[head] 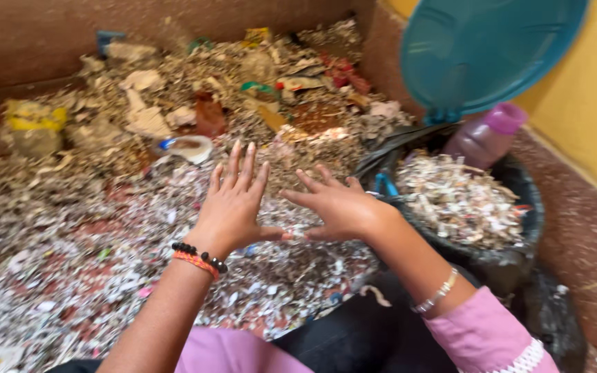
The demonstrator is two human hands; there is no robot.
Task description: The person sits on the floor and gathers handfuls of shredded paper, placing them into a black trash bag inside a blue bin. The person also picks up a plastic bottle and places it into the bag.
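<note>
My left hand (233, 204) hovers palm down with fingers spread over a thick heap of shredded paper scraps (98, 255) on the floor; a black bead bracelet and an orange band sit on its wrist. My right hand (340, 207) is beside it, fingers apart, thumb tips nearly touching, holding nothing. It wears a silver bracelet and a pink sleeve. To the right stands a black-lined bin (519, 228) filled with the same scraps (457, 200).
The bin's teal lid (485, 48) stands open against a yellow wall (589, 90). A purple bottle (485, 138) lies at the bin's far rim. Wrappers, a small plastic bottle (184, 146) and a yellow bag (32, 121) litter the heap. A brown wall closes the back.
</note>
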